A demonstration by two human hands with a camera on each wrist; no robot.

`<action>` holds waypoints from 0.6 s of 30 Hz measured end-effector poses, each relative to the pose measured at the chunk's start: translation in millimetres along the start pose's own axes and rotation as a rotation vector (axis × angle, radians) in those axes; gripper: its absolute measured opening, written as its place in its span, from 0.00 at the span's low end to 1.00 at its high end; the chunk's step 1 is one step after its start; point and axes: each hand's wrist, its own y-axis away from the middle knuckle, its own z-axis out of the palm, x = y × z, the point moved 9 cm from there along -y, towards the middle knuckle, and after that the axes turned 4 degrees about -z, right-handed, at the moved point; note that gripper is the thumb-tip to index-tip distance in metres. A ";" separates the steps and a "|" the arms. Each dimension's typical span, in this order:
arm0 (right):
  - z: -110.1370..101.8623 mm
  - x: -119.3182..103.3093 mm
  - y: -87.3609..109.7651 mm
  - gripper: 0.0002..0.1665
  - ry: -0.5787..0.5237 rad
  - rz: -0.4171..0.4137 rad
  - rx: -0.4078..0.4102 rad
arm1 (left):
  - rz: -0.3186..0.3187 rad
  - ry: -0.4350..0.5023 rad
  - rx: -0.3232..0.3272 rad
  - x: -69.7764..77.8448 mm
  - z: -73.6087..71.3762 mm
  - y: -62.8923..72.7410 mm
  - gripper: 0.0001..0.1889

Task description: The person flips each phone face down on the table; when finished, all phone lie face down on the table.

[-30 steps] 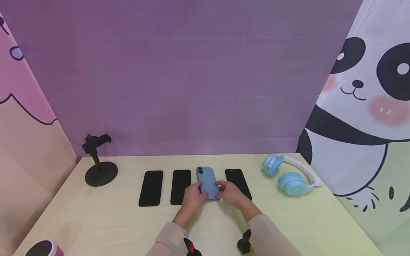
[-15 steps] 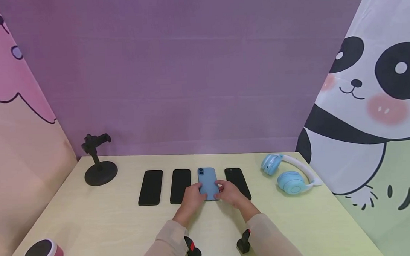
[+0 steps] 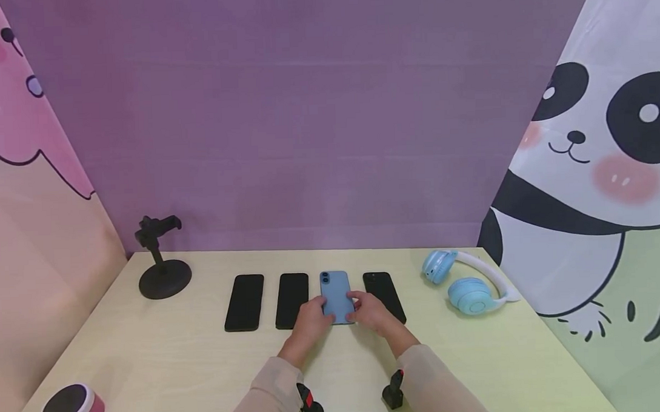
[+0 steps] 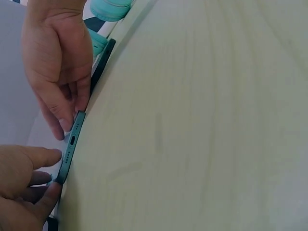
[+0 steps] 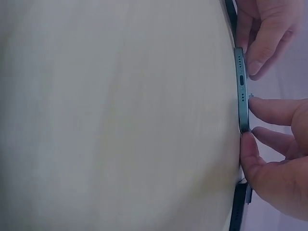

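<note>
A light-blue phone [image 3: 336, 290] lies back up on the table, its camera at the upper left. My left hand [image 3: 311, 322] holds its left side, and my right hand [image 3: 372, 312] holds its right side, thumbs near the lower corners. Seen edge-on in the left wrist view, the phone's bottom edge [image 4: 72, 140] with its charging port sits low against the tabletop. Black phones flank it: two on the left, one nearer [image 3: 292, 299] and one farther [image 3: 244, 303], and one on the right [image 3: 384, 294], partly hidden by my right hand.
A black phone stand [image 3: 165, 278] is at the back left. Blue and white headphones [image 3: 472, 295] lie at the right. A pink round container with a dark top [image 3: 69, 409] is at the front left. A purple backdrop [image 3: 306, 140] rises behind the table.
The light-blue phone has slid slightly towards me and turned from a slight tilt to nearly straight. Both hands keep their hold on its sides. The head view has shifted a little.
</note>
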 end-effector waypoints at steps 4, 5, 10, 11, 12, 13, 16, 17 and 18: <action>-0.5 -3.2 -0.3 0.32 0.032 -0.005 -0.005 | 0.000 0.004 -0.033 -0.1 -3.8 -0.1 0.23; -0.9 -5.2 -0.5 0.33 0.055 -0.010 -0.004 | -0.006 0.012 -0.041 -0.7 -5.6 0.2 0.23; 0.1 -19.0 -3.8 0.32 0.183 -0.052 0.020 | -0.001 0.010 -0.015 -6.6 -22.4 1.6 0.22; 1.4 -23.0 -4.4 0.32 0.205 -0.063 0.025 | 0.006 0.008 0.000 -7.8 -26.8 1.7 0.22; 3.2 -26.9 -5.3 0.32 0.218 -0.075 0.027 | 0.014 0.007 0.014 -9.1 -30.8 2.0 0.22; 5.5 -30.6 -6.0 0.32 0.225 -0.085 0.026 | 0.022 0.013 0.023 -10.0 -34.6 2.0 0.21; 14.7 -43.1 -7.0 0.32 0.224 -0.118 0.015 | 0.068 0.021 0.047 -11.8 -44.8 2.9 0.21; 18.3 -47.7 -7.2 0.32 0.219 -0.134 0.010 | 0.077 0.020 0.056 -12.7 -48.3 3.5 0.20; 21.4 -51.8 -7.5 0.32 0.216 -0.149 0.007 | 0.083 0.016 0.063 -14.1 -51.7 4.3 0.20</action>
